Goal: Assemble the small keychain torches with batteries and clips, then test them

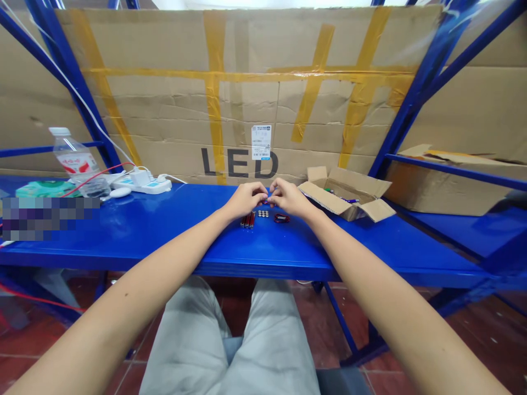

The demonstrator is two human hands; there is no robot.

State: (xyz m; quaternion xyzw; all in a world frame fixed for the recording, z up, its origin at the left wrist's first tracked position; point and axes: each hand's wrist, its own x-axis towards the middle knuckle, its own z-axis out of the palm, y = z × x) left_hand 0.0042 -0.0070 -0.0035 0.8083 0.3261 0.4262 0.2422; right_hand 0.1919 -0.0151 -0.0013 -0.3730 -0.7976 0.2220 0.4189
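My left hand and my right hand meet over the blue table, fingertips pinched together. Between them is a small purple-red piece, mostly covered by the fingers, so its kind cannot be told. Just below the left hand lie several slim red tubes with silver ends, side by side. Small round silver pieces resembling button cells sit in neat rows between the hands. Under the right hand rests a little cluster of dark red pieces, too small to make out.
An open cardboard box with small coloured items stands right of my hands. At the left are a plastic bottle, a green packet and a white power strip. A large cardboard sheet backs the blue table.
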